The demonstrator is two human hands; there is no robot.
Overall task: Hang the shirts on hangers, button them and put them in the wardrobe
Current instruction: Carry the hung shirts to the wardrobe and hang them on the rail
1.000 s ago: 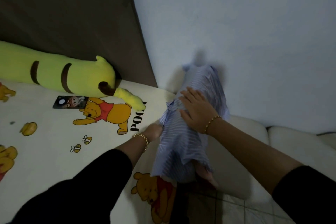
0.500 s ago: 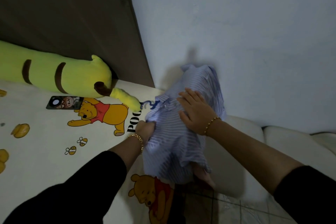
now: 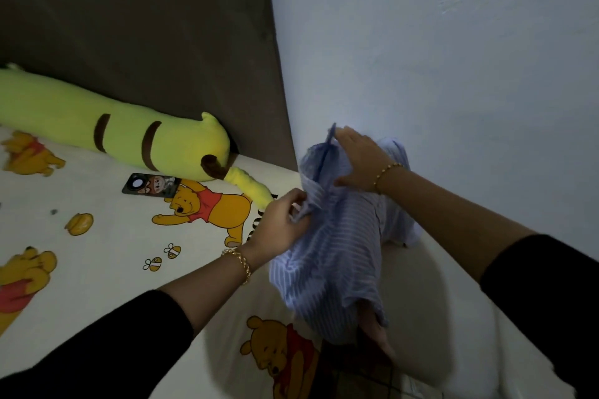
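Soft blue-striped fabric shirt (image 3: 337,246) bunched just right of the long yellow-green plush bolster (image 3: 113,139)
Light and floppy, likely best grabbed at the collar; a fold is pinched by the left hand (image 3: 282,220), and the right hand (image 3: 359,162) is laid flat on top.

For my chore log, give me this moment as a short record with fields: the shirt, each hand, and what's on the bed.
shirt: blue striped, bunched up
left hand: pinches its fabric
right hand: lies flat on its top, fingers straight
sheet: cartoon bear print
lying on it: yellow-green plush, phone
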